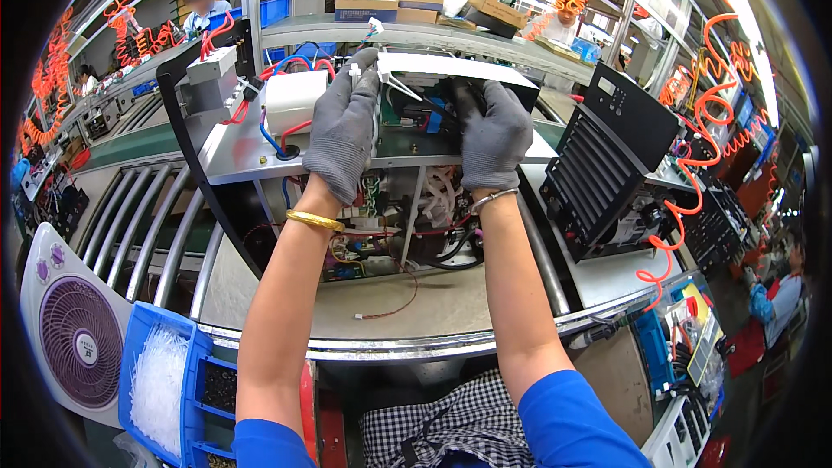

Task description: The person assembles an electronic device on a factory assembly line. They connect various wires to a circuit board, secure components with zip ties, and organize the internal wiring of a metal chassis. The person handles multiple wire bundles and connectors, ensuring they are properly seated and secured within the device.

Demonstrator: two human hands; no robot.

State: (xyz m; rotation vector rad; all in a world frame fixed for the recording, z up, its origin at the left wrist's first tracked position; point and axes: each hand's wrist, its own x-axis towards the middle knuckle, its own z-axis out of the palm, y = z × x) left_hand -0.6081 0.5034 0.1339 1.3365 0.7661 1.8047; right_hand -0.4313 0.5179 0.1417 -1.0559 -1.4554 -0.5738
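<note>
My left hand (343, 126), in a grey glove, is closed at the left side of a black housing with a white top panel (459, 67). A small white connector (355, 73) shows at its fingers; what they grip is partly hidden. My right hand (497, 134), gloved too, bends its fingers into the shadowed opening beneath the panel, around something I cannot make out. Dark parts and a blue piece (433, 121) sit between the hands. The housing stands on a metal shelf (251, 159) of an open machine, beside a white cylindrical part (295, 104). Wiring (433, 195) fills the lower bay.
A black louvred machine (598, 160) stands at right, under a coiled orange air hose (663, 247). Metal rollers (143, 230) run at left. A fan (82, 338) and a blue bin of white ties (160, 381) are near left. Co-workers (206, 13) stand beyond the bench.
</note>
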